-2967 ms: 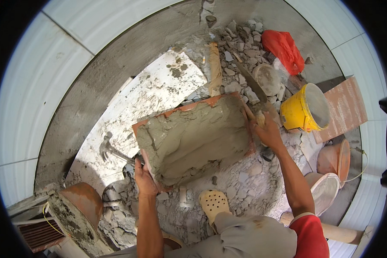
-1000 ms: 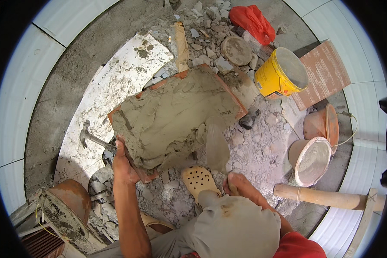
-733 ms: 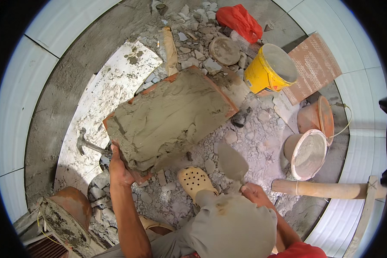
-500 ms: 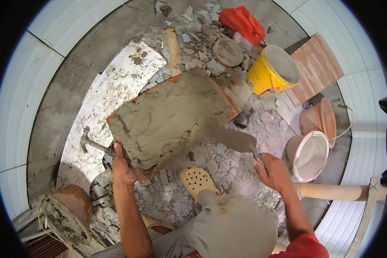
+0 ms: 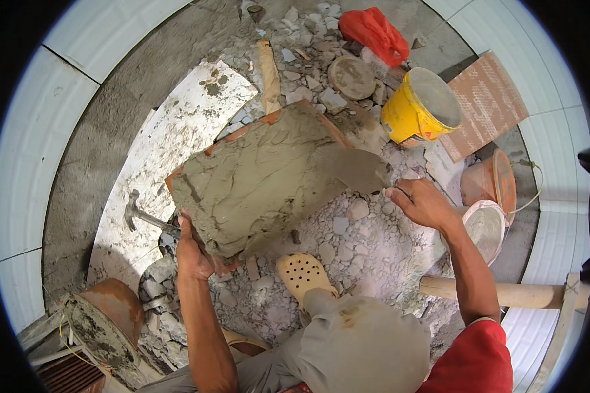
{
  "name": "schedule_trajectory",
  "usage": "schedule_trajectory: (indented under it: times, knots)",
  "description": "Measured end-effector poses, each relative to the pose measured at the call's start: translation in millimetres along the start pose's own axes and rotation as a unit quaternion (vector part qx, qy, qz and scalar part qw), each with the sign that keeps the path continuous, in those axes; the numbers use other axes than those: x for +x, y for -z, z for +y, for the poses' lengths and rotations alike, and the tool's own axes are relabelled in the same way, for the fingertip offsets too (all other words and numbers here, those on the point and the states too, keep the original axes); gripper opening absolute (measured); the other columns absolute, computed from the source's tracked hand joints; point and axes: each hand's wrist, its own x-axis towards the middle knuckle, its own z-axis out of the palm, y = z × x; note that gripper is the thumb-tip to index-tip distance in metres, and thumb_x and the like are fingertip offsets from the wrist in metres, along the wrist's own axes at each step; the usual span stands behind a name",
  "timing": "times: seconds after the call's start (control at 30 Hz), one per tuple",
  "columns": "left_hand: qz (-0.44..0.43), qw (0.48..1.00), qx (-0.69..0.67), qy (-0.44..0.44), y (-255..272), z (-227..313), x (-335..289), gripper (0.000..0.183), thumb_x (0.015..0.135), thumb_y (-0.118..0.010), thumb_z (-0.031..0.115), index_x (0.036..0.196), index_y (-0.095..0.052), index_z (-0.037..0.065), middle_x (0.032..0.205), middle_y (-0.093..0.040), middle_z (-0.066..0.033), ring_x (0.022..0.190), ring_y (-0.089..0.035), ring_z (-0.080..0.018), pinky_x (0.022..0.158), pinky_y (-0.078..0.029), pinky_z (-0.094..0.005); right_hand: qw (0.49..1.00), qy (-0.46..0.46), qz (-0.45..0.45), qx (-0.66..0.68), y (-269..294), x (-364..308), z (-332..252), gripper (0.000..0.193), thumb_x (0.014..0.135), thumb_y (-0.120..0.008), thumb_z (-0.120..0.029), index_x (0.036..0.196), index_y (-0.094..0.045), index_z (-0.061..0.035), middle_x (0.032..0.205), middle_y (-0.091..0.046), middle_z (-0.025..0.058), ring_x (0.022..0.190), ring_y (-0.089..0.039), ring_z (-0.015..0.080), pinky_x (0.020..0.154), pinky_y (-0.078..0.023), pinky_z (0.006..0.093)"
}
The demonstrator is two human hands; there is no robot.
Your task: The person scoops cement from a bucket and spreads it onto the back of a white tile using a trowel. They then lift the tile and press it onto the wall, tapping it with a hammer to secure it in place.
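Left hand [image 5: 191,252] grips the near lower edge of the terracotta tile [image 5: 263,178], fingers curled shut around it, thumb on top; tile tilted, held above the rubble floor [image 5: 364,229], its upper face coated with grey mortar. Right hand [image 5: 421,203] closed on the trowel [image 5: 354,169] handle, blade lying flat on the mortar at the tile's right edge. Yellow bucket [image 5: 421,108] beyond the trowel, red cloth [image 5: 373,33] further up. Hammer [image 5: 144,215] lies just left of the left hand. Yellow clog [image 5: 301,275] below the tile.
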Motion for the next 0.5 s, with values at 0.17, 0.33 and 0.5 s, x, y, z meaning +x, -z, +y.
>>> schedule_trajectory:
  times: [0.17, 0.33, 0.5]
  knots:
    - [0.011, 0.999, -0.017, 0.024, -9.3, 4.5, -7.5, 0.063, 0.111, -0.029, 0.049, 0.156, -0.036, 0.005, 0.159, -0.042, -0.0143, 0.143, -0.041, -0.0381, 0.118, -0.035, -0.0547, 0.881, -0.264, -0.091, 0.381, -50.3, -24.4, 2.3, 0.047, 0.105, -0.05, -0.041, 0.094, -0.066, 0.0012, 0.071, -0.061, 0.0097, 0.062, -0.06, 0.0183, 0.057, -0.05, 0.034]
    - [0.007, 1.0, -0.004, 0.03, -7.7, 6.5, -7.7, 0.063, 0.11, -0.028, 0.05, 0.158, -0.034, 0.008, 0.161, -0.038, -0.0136, 0.145, -0.038, -0.0393, 0.118, -0.034, -0.0575, 0.85, -0.256, -0.022, 0.461, -136.9, -67.4, -11.2, 0.049, 0.106, -0.045, -0.043, 0.095, -0.064, -0.0001, 0.071, -0.06, 0.0059, 0.058, -0.056, 0.0144, 0.054, -0.047, 0.0306]
    - [-0.036, 0.997, 0.039, 0.051, 21.4, 1.6, 15.4, 0.077, 0.104, -0.034, 0.064, 0.16, -0.03, 0.011, 0.164, -0.034, -0.0134, 0.146, -0.035, -0.0413, 0.117, -0.033, -0.0602, 0.884, -0.297, 0.001, 0.362, -141.6, -144.1, -5.4, 0.052, 0.106, -0.045, -0.044, 0.089, -0.065, 0.0005, 0.067, -0.06, 0.0105, 0.058, -0.059, 0.0206, 0.06, -0.049, 0.0371]
